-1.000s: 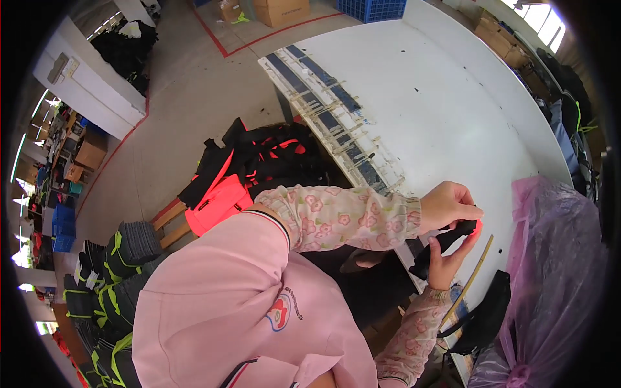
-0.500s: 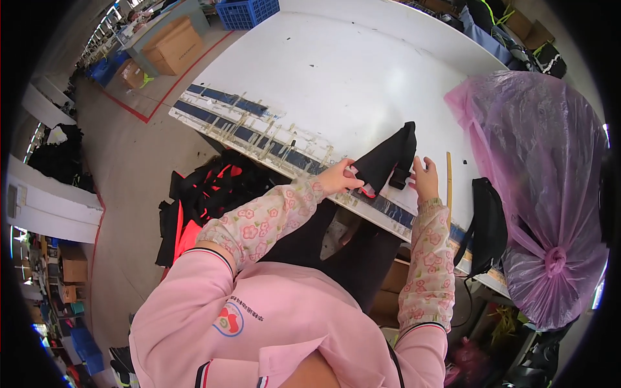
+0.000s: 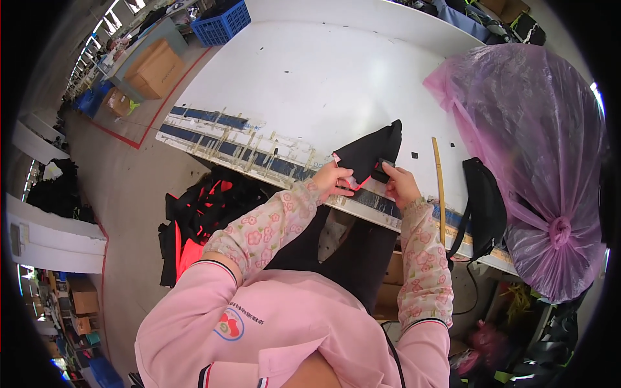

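A black, roughly triangular fabric piece (image 3: pixel 367 149) with a bright pink-red lower edge lies near the front edge of the white table, its tip pointing away from me. At its lower left corner, my left hand (image 3: pixel 332 180) pinches the edge between thumb and fingers. My right hand (image 3: pixel 402 186) is closed on a short black strap end (image 3: pixel 385 169) at the piece's right side, thumb on top. Whether a buckle sits on that strap end I cannot tell. Both forearms wear flowered sleeve covers.
To the right lie a wooden ruler (image 3: pixel 438 187), a black waist bag (image 3: pixel 485 200) and a big pink plastic sack (image 3: pixel 524 136). Black and red fabric pieces (image 3: pixel 213 207) are heaped below the table's left front edge. A blue crate (image 3: pixel 221 24) stands beyond the far left corner.
My right hand has gone from open beside the fabric to closed on its strap end. The piece's lower edge has been turned, showing more pink-red. The head view has shifted slightly.
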The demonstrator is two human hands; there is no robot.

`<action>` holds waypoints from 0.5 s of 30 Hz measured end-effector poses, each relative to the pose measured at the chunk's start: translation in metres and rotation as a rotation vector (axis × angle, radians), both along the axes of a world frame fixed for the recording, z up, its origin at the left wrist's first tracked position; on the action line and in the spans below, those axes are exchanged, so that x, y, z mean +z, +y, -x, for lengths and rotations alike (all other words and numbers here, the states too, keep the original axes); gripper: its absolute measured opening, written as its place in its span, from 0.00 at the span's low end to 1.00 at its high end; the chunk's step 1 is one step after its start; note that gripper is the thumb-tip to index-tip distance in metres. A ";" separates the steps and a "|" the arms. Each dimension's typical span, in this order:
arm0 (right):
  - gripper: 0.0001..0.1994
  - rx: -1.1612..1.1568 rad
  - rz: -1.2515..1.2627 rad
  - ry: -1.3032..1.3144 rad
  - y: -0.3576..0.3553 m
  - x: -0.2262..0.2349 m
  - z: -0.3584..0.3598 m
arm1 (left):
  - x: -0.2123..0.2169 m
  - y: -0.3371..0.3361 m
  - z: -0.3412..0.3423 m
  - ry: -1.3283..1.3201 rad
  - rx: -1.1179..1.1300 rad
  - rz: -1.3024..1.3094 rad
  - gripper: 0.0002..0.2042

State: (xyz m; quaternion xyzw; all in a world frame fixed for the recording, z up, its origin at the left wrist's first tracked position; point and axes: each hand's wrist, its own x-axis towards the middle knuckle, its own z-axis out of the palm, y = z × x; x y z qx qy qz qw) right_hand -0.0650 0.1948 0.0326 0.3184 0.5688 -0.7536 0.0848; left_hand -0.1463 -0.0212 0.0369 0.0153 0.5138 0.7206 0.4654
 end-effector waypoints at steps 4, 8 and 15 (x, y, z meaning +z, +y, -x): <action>0.24 -0.064 0.392 0.434 0.023 0.043 -0.002 | 0.006 -0.004 -0.011 0.088 -0.103 -0.047 0.13; 0.28 -0.222 0.312 0.855 0.025 0.110 -0.009 | -0.004 -0.005 -0.023 0.168 -0.066 -0.088 0.16; 0.36 0.439 -1.215 0.306 -0.069 0.046 -0.071 | 0.001 0.011 -0.056 0.156 0.040 0.038 0.15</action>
